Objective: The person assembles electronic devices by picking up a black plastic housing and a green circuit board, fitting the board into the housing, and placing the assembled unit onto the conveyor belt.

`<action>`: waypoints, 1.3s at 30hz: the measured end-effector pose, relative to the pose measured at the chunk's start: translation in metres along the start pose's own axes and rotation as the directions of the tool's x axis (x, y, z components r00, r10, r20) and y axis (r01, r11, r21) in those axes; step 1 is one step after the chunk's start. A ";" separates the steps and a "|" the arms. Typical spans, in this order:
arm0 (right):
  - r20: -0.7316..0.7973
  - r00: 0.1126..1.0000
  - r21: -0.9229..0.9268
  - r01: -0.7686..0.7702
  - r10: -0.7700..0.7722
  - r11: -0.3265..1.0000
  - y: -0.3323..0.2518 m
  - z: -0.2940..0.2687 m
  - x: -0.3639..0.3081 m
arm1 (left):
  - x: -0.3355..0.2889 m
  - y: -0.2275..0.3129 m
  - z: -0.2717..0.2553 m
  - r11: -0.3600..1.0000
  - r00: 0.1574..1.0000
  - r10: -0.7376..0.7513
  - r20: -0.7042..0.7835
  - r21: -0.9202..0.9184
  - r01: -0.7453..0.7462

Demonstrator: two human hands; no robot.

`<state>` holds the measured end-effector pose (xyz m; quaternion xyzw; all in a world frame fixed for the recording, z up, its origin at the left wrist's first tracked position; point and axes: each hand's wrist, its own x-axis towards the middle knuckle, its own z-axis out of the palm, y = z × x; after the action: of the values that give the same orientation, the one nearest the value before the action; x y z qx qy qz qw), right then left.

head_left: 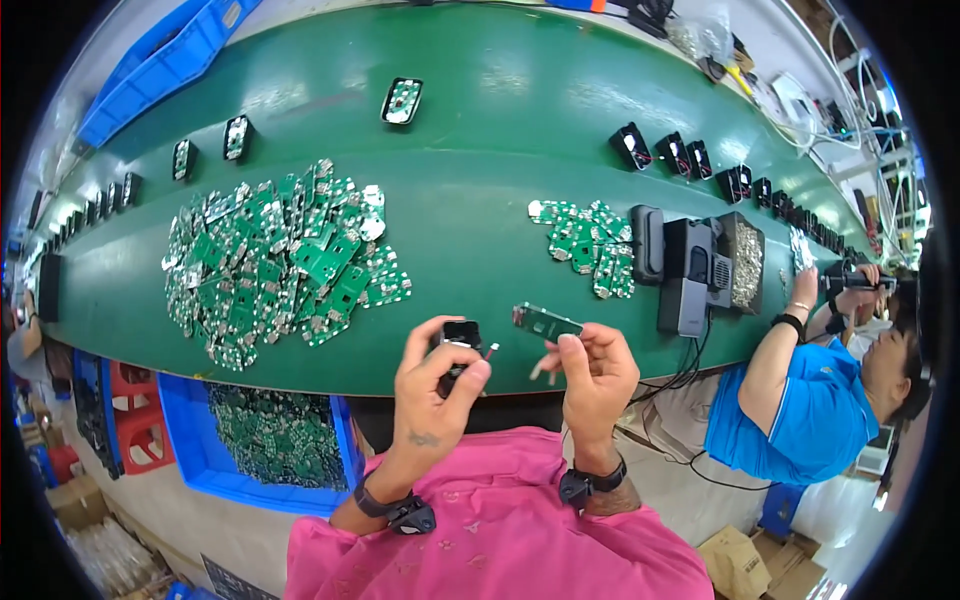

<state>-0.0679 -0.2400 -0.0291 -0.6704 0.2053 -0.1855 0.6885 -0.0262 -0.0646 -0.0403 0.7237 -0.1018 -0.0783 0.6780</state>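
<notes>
"Green table (460,230) stretches ahead; where's the circuit board (547,321)?"

"Near the front edge, one end pinched between thumb and fingers of the right hand (597,375). Left hand (435,375) curls closed around a small black case (461,330), a wired plug (492,350) poking out beside it."

"How best to handle them?"

"I'd hold the board by its edges, steady the case, and keep that thin wire from snagging."

"And further out?"

"Big pile of boards (270,260) leftward, smaller pile (585,240) rightward."
</notes>
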 end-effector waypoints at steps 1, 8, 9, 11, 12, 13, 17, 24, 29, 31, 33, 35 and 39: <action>0.015 1.000 0.004 -0.006 0.006 1.000 -0.001 0.007 -0.001 | 0.000 0.001 0.001 1.000 1.000 -0.005 -0.014 0.007 0.005; 0.299 0.927 -0.088 0.265 -0.229 0.960 0.004 0.017 -0.007 | 0.007 0.003 -0.006 0.984 0.992 -0.111 0.057 -0.134 0.118; 0.305 0.924 -0.085 0.267 -0.230 0.960 0.004 0.015 -0.007 | 0.006 -0.002 -0.007 0.971 0.989 -0.133 0.066 -0.190 0.144; 0.387 0.871 -0.204 0.400 -0.302 0.893 0.005 0.012 -0.006 | 0.006 -0.002 -0.008 0.955 0.986 -0.153 0.071 -0.246 0.166; 0.392 0.869 -0.201 0.403 -0.304 0.893 0.005 0.011 -0.004 | 0.006 0.002 -0.008 0.904 0.959 -0.259 0.112 -0.321 0.282; 0.434 0.806 -0.228 0.529 -0.401 0.817 0.007 0.011 -0.001 | 0.007 0.007 -0.007 0.833 0.918 -0.358 0.170 -0.387 0.396; 0.509 0.674 -0.219 0.703 -0.536 0.677 0.009 0.010 0.012 | 0.009 0.017 -0.009 0.844 0.967 -0.187 0.174 -0.475 0.249; 0.646 0.620 -0.176 0.689 -0.445 0.704 0.003 0.002 0.026 | 0.014 0.012 -0.017 0.817 0.941 -0.233 0.246 -0.476 0.327; 0.453 0.837 -0.082 0.382 -0.307 0.921 -0.004 0.015 0.019 | 0.012 0.016 -0.013 0.847 0.956 -0.220 0.195 -0.448 0.286; 0.437 0.856 -0.063 0.337 -0.278 0.939 -0.001 0.021 0.017 | 0.012 0.017 -0.010 0.864 0.961 -0.212 0.180 -0.424 0.270; 0.447 0.854 -0.095 0.340 -0.265 0.936 0.001 0.027 0.017 | 0.012 0.013 -0.008 0.927 0.975 -0.142 0.170 -0.322 0.191; 0.436 0.867 -0.065 0.300 -0.243 0.952 0.000 0.033 0.013 | 0.008 0.008 -0.005 0.953 0.980 -0.111 0.165 -0.262 0.152; 0.321 0.893 -0.186 0.386 -0.316 0.903 0.001 0.038 0.004 | 0.008 0.024 0.000 0.844 0.965 -0.238 0.112 -0.468 0.262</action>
<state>-0.0442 -0.2101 -0.0299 -0.7958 0.0005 -0.1828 0.5772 -0.0190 -0.0677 -0.0161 0.5383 -0.0008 -0.2064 0.8171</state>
